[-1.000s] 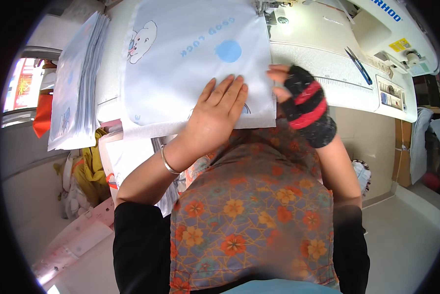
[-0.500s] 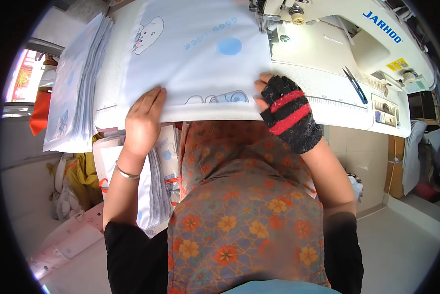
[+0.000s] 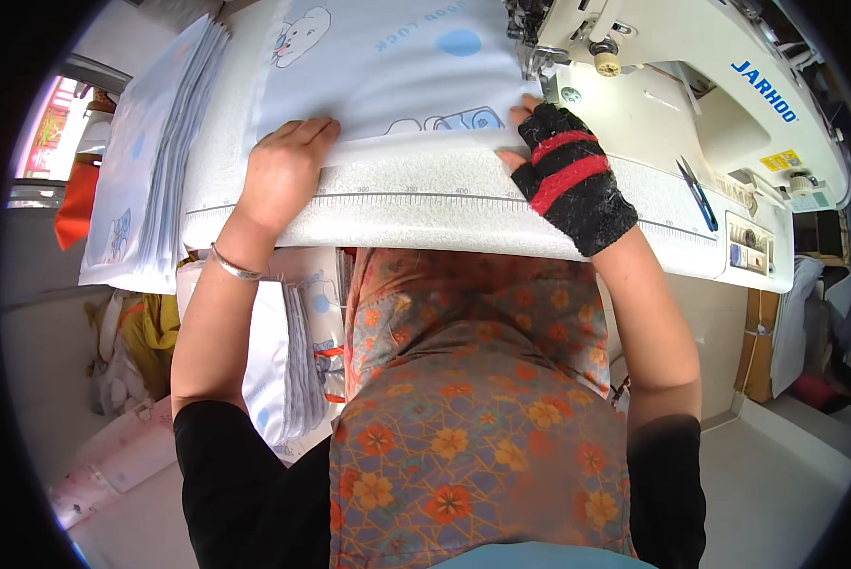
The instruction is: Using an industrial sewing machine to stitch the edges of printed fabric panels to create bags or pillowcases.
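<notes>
Fingers (image 3: 319, 130) together, the left hand (image 3: 283, 175) apparently flattens pale-blue printed cloth (image 3: 387, 90) on a white desk (image 3: 397, 220); the right hand (image 3: 572, 175), in a black-and-red fingerless glove (image 3: 586, 204), thumb spread, seems to steady the cloth's edge near the white sewing machine (image 3: 691, 33), any pinch unclear.

Black sleeves (image 3: 226, 474); floral apron (image 3: 482, 427); red-striped black glove (image 3: 572, 175); bangle (image 3: 234, 267).

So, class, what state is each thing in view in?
Printed cloth: spread on the white table
Left hand: on the cloth, thumb hidden
Right hand: gloved, thumb and fingers parted, at the cloth's edge
Snips: lying loose, blades seemingly slightly apart
Sewing machine: work area lit; running or stopped, cannot tell
Cloth stack: piled at left
</notes>
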A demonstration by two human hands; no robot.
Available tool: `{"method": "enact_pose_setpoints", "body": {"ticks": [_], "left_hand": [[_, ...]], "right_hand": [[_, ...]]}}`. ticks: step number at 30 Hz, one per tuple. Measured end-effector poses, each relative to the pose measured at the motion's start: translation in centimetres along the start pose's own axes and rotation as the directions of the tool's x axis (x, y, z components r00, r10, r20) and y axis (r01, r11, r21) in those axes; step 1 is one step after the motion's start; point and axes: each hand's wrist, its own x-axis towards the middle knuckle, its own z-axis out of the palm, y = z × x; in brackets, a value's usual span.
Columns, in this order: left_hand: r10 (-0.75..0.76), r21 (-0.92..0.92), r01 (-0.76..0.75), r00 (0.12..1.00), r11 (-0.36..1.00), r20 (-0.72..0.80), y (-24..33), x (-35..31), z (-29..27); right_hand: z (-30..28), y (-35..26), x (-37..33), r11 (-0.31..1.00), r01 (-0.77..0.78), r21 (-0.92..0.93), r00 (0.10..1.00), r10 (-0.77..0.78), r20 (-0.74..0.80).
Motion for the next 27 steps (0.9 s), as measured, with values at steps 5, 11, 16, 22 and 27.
{"method": "enact_pose_setpoints", "body": {"ticks": [5,11,16,22,27], "left_hand": [[0.023,0.071,-0.026,0.999,0.997,0.042,1.3,0.1,-0.4],[0.022,0.159,-0.038,0.994,0.987,0.103,4.4,-0.2,-1.5],[0.062,0.160,-0.088,0.985,0.983,0.162,7.7,-0.3,-2.8],[0.196,-0.128,-0.178,0.970,0.976,0.146,15.0,0.9,-4.5],[0.231,-0.183,-0.199,0.958,0.963,0.173,18.7,3.1,-4.2]], "right_hand": [[0.6,0.6,0.5,0.999,-0.036,-0.037,0.999,0.037,0.036],[0.5,0.5,0.3,0.994,0.005,-0.112,1.000,-0.002,0.031],[0.6,0.3,0.3,0.994,0.006,-0.112,1.000,-0.007,-0.004],[-0.4,1.0,0.1,0.996,0.003,0.087,0.999,-0.006,0.040],[-1.9,1.2,-0.6,0.959,-0.012,0.282,0.998,-0.004,0.056]]}}
